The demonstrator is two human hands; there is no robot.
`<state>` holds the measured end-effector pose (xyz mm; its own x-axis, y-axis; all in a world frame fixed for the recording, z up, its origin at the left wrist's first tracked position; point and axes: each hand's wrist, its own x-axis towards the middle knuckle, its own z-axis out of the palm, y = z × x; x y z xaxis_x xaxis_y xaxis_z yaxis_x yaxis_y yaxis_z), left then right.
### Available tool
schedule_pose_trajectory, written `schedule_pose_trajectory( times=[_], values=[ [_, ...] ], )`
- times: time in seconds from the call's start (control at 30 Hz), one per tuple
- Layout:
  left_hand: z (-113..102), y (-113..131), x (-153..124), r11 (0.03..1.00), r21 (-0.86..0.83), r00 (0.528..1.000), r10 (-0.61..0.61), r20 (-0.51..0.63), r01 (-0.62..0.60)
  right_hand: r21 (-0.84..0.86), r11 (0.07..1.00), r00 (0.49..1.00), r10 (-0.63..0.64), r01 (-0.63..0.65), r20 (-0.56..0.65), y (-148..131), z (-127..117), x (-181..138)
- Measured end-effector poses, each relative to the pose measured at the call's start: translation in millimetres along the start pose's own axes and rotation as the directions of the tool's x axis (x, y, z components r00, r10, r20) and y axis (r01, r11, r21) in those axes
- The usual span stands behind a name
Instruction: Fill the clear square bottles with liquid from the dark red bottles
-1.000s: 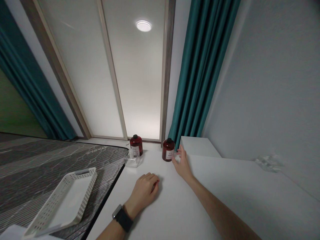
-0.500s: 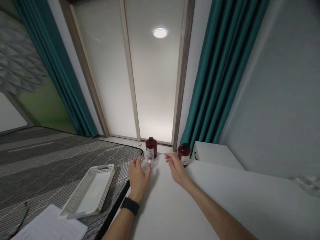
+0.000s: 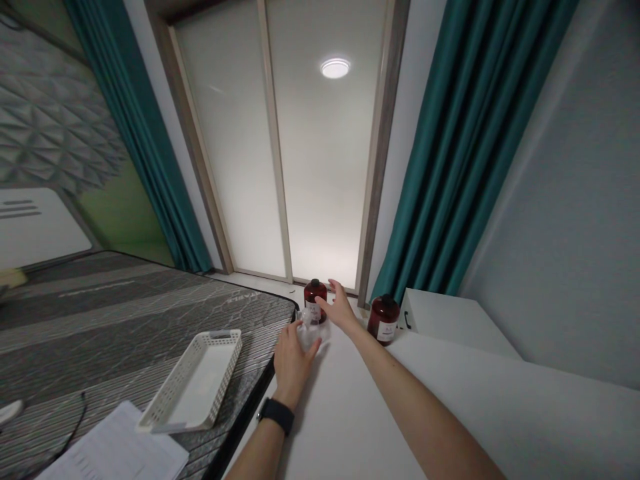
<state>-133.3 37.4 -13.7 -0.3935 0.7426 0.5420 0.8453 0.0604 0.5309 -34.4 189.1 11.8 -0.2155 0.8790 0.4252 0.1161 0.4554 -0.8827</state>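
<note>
My left hand (image 3: 291, 357), with a black watch on the wrist, is closed around a small clear container (image 3: 309, 329) on the white surface (image 3: 350, 413). My right hand (image 3: 341, 309) is stretched out with its fingers apart, right beside a dark red bottle (image 3: 315, 301) with a black cap at the back. A second dark red bottle (image 3: 383, 319) stands to the right of that hand, apart from it.
A white perforated tray (image 3: 195, 383) lies on the grey patterned mattress (image 3: 125, 320) at the left, with a sheet of paper (image 3: 115, 453) in front of it. A white box (image 3: 450, 317) stands behind the right bottle. Teal curtains (image 3: 450, 153) flank frosted sliding panels (image 3: 305, 167).
My left hand has left the white surface and closed on the clear container. My right hand has moved from the right bottle across to the left bottle. The view has shifted left.
</note>
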Motion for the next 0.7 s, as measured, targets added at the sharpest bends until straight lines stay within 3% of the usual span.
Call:
schedule_pose_trajectory(
  times=[0.27, 0.5, 0.7],
  values=[
    [2.9, 3.5, 0.1, 1.0, -0.005, 1.0, -0.017, -0.019, 0.017, 0.121, 0.991, 0.992, 0.039, -0.054, 0.121, 2.8, 15.4, 5.3],
    [4.2, 2.9, -0.9, 1.0, -0.022, 0.999, -0.023, -0.038, 0.022, 0.107, 0.993, 0.996, 0.034, -0.042, 0.077, -4.8, 1.1, -15.5],
    [-1.6, 6.1, -4.7, 0.996, -0.088, 1.0, 0.013, 0.019, -0.011, 0.057, 0.998, 0.999, 0.02, -0.022, 0.035, -13.5, -17.9, -43.5]
  ],
)
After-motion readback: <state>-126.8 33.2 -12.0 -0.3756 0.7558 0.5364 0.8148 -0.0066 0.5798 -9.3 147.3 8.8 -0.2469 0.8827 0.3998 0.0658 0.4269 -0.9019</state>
